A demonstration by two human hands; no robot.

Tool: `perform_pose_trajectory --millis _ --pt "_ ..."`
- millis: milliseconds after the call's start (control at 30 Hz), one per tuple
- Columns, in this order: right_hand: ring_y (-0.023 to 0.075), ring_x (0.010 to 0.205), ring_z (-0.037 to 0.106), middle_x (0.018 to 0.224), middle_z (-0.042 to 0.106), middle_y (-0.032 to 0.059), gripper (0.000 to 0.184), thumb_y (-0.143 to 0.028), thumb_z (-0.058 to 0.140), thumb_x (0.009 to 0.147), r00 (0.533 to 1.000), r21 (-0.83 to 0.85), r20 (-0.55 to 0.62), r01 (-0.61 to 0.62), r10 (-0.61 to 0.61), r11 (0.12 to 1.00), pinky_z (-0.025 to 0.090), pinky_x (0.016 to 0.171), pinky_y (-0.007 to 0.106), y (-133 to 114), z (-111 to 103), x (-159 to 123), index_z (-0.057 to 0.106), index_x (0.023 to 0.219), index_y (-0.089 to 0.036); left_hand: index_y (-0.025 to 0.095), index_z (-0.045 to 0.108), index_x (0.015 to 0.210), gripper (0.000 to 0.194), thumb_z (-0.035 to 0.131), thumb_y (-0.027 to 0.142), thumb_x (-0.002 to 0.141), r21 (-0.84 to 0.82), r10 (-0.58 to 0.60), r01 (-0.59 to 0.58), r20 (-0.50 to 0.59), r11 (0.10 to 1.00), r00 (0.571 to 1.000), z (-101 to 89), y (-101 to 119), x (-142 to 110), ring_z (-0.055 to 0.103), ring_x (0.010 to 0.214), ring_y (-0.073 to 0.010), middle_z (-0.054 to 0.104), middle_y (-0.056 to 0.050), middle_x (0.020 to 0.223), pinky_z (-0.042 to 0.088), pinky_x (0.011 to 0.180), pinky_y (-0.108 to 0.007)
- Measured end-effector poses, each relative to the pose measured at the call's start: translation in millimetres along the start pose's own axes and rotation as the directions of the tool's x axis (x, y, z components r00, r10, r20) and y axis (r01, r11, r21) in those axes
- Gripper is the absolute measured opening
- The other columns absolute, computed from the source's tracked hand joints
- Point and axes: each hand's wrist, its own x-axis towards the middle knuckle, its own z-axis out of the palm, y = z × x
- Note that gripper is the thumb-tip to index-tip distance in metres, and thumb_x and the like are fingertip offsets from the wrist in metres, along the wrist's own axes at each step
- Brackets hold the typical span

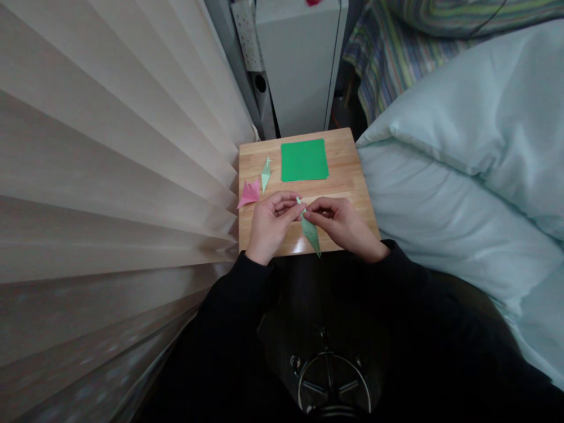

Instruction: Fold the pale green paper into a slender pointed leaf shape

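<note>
Between my two hands is a pale green folded origami paper (311,235), long and narrow, its lower point reaching over the table's front edge. My left hand (275,220) pinches it near the upper tip with thumb and fingers. From the other side, my right hand (337,220) grips the same paper just below that tip. Beyond my left hand lies a small pale green origami piece (265,174), slim and pointed. A pink origami piece (249,194) rests at the table's left edge. Farther back is a flat green stack of square paper (304,160).
The small wooden table (343,147) stands against a pleated curtain (176,176) on the left. A white cabinet (299,70) is behind it. Pale blue bedding (440,176) borders the right side, with a striped cloth (396,64) farther back.
</note>
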Motion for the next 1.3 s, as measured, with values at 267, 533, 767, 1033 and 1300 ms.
perform_pose_trajectory --millis 267,533,767,1033,1300 --pt "0.0159 0.075 0.061 0.079 0.074 0.0034 0.032 -0.048 0.075 0.086 1.0 0.002 0.019 -0.004 0.004 1.0 0.047 0.07 0.031 3 2 -1 0.075 0.081 -0.017 0.016 0.074 0.077 0.024 0.088 0.033 0.067 0.047 0.007 -0.007 -0.014 0.999 1.0 0.5 3 -2 0.062 0.067 -0.0106 0.071 -0.001 0.076 0.052 0.068 -0.025" --pt "0.0141 0.067 0.055 0.071 0.068 0.0027 0.037 -0.052 0.081 0.078 0.999 0.089 -0.007 -0.044 0.045 0.995 0.041 0.064 0.031 0 -1 -1 0.076 0.071 -0.016 0.016 0.073 0.072 0.024 0.089 0.033 0.066 0.02 -0.077 0.075 0.102 0.997 0.992 -1.6 6 -1 0.056 0.064 -0.0094 0.067 0.0 0.068 0.043 0.061 -0.023" --pt "0.0128 0.065 0.051 0.067 0.065 -0.0002 0.034 -0.049 0.087 0.072 0.996 0.211 0.054 -0.08 0.07 0.974 0.039 0.061 0.03 -1 1 -2 0.075 0.067 -0.018 0.016 0.067 0.062 0.023 0.089 0.025 0.064 -0.13 -0.159 0.171 0.096 0.977 0.983 -1.6 5 -4 0.055 0.06 -0.0082 0.065 0.001 0.06 0.042 0.062 -0.023" --pt "0.0123 0.065 0.05 0.068 0.064 -0.0006 0.034 -0.049 0.086 0.072 0.994 0.234 0.07 -0.093 0.079 0.968 0.039 0.062 0.03 -4 1 -1 0.074 0.068 -0.018 0.016 0.068 0.058 0.022 0.09 0.018 0.057 -0.307 -0.149 0.155 0.045 0.939 0.988 6.4 4 -4 0.057 0.058 -0.007 0.065 0.003 0.06 0.045 0.06 -0.021" --pt "0.0095 0.058 0.039 0.057 0.05 -0.0047 0.039 -0.049 0.085 0.072 0.987 0.202 0.108 -0.141 0.121 0.969 0.031 0.055 0.028 -11 1 -2 0.065 0.059 -0.017 0.015 0.067 0.054 0.024 0.086 0.023 0.066 -0.24 -0.118 0.109 -0.026 0.965 0.993 5.0 2 -3 0.048 0.054 -0.0055 0.057 0.002 0.055 0.038 0.054 -0.021"
